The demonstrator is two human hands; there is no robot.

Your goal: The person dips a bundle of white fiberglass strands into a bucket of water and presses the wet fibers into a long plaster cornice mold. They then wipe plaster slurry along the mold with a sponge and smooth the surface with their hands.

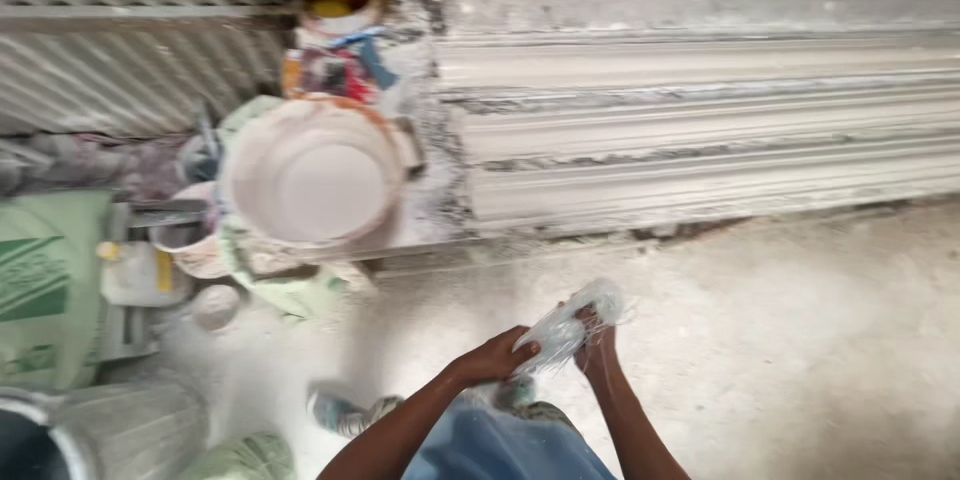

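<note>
Both of my hands hold a bundle of white, glassy fibre strands point(570, 323) low in the middle of the view. My left hand point(497, 357) grips its lower left end. My right hand point(597, 344) is closed on the right side, with loose strands trailing past it. My blue trousers and sandalled feet show below the hands, over a dusty grey floor point(800, 340).
A long white moulded plaster cornice point(700, 120) lies across the upper right. A white bucket of plaster mix point(312, 176) stands at upper left, with a paint-stained can point(340, 30) behind it. A green sack point(45, 285), a small white container point(140, 275) and a grey bin point(110, 435) sit at left.
</note>
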